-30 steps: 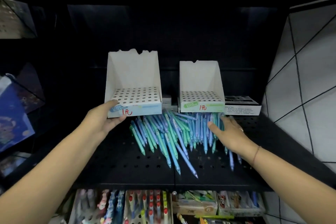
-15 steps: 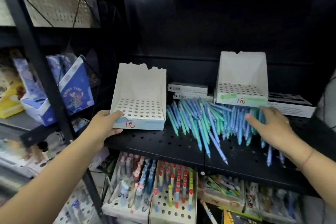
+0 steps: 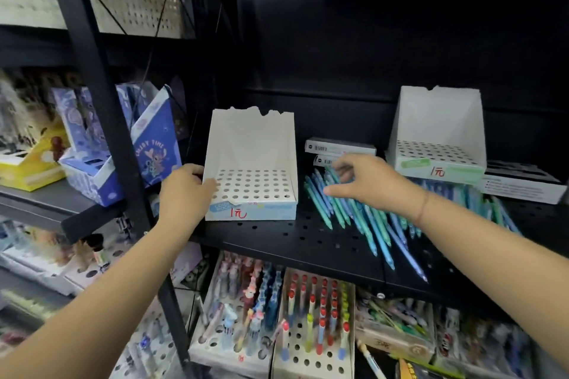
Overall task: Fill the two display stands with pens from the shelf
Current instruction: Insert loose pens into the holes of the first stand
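Black perforated metal shelf [image 3: 277, 243] fills the middle of our view, set in a dark shop rack with more stationery on either side and below. On it stand two white cardboard display stands with grids of round holes, both with every visible hole empty: the left display stand [image 3: 251, 144] sits near the shelf's left end, and the right display stand [image 3: 440, 120] is well apart, farther right and back. Between them, a loose pile of blue and green pens [image 3: 369, 224] lies fanned across the shelf, with flat white boxes [image 3: 338, 146] behind it. Our left hand [image 3: 184, 191] grips the left stand at its near left corner, thumb laid on the edge of the hole grid and fingers curled round the side wall. Our right hand [image 3: 375, 184] hovers over the far left end of the pile, fingers stretched toward the pen tops and thumb held apart beneath them. The fingertips are blurred, but we see no pen caught between them. We judge this to be the very start of filling: the stand is steadied and the first pick is in hand. The next move calls for pinching one pen or a few out of the tangle, turning them upright and lowering each into a hole without nudging the light cardboard.
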